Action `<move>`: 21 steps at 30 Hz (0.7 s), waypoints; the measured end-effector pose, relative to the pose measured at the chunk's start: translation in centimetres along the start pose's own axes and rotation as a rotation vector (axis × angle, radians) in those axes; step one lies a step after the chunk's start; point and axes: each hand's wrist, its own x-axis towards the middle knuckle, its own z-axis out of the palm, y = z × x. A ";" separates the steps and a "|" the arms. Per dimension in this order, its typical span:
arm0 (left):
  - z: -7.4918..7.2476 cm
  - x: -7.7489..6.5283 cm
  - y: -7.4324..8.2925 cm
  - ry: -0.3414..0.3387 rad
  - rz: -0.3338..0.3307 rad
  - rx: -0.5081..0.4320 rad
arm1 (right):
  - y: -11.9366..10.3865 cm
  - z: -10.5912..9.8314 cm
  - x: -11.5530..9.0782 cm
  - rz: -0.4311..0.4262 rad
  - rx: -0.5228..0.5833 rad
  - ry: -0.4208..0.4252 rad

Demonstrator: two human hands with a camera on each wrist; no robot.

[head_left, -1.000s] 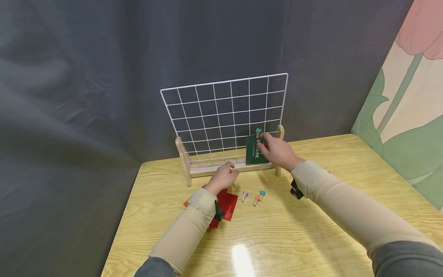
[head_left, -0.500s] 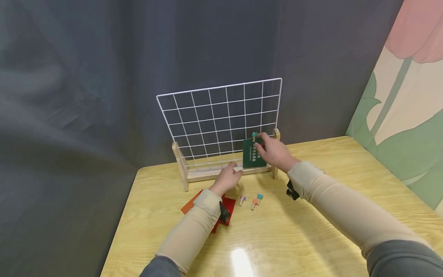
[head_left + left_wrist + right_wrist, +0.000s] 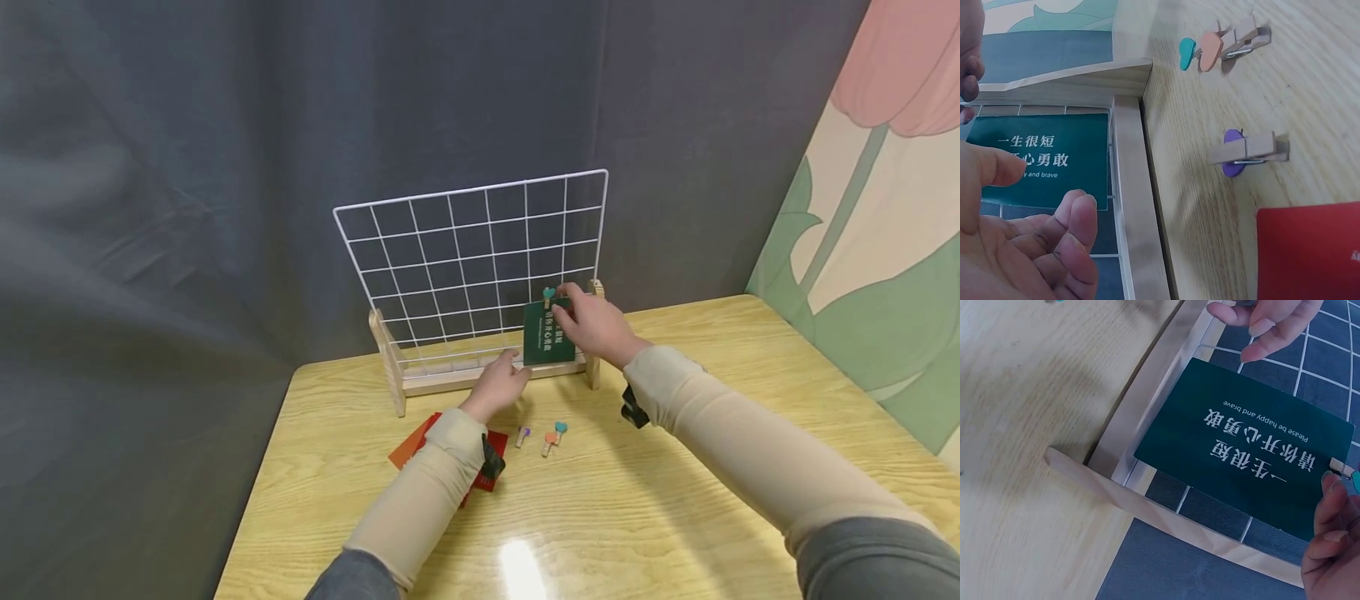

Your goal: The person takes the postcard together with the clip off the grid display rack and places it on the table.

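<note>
A dark green card [image 3: 536, 342] with white lettering stands against the lower right of a white wire grid [image 3: 468, 250]. At its top edge sits a clothespin [image 3: 548, 301] with a teal heart. My right hand [image 3: 596, 327] pinches the card's upper edge beside that clothespin; the finger behind the edge is partly hidden. Left of the card, near its lower corner, my left hand [image 3: 497, 388] hovers with loosely bent fingers. In the left wrist view, its thumb and fingers are spread apart with nothing between them.
Purple [image 3: 522, 436], orange [image 3: 551, 442] and teal heart clothespins [image 3: 560, 430] lie on the wooden table [image 3: 637, 508]. Red cards [image 3: 495, 446] and an orange card [image 3: 408, 442] lie partly under my left forearm. Wooden feet [image 3: 388, 358] carry the grid before a dark curtain [image 3: 225, 167].
The head view has shifted slightly. My left hand has moved a little right, closer to the green card's lower corner. My right hand stays at the card's top edge by the clothespin.
</note>
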 end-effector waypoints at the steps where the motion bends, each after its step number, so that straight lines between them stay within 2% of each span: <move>1: 0.1 0.1 0.0 -0.005 0.000 -0.003 | 0.0 -0.1 0.0 0.000 -0.002 -0.002; 6: 0.2 0.6 0.3 -0.019 -0.010 -0.020 | 0.1 -0.3 0.2 -0.005 -0.002 0.001; 13: 0.2 0.7 0.5 -0.020 -0.019 -0.003 | -0.4 -0.4 0.1 -0.039 0.001 0.011; 21: 0.2 0.7 0.5 -0.014 -0.026 -0.029 | -0.9 -0.3 0.3 -0.065 -0.018 0.017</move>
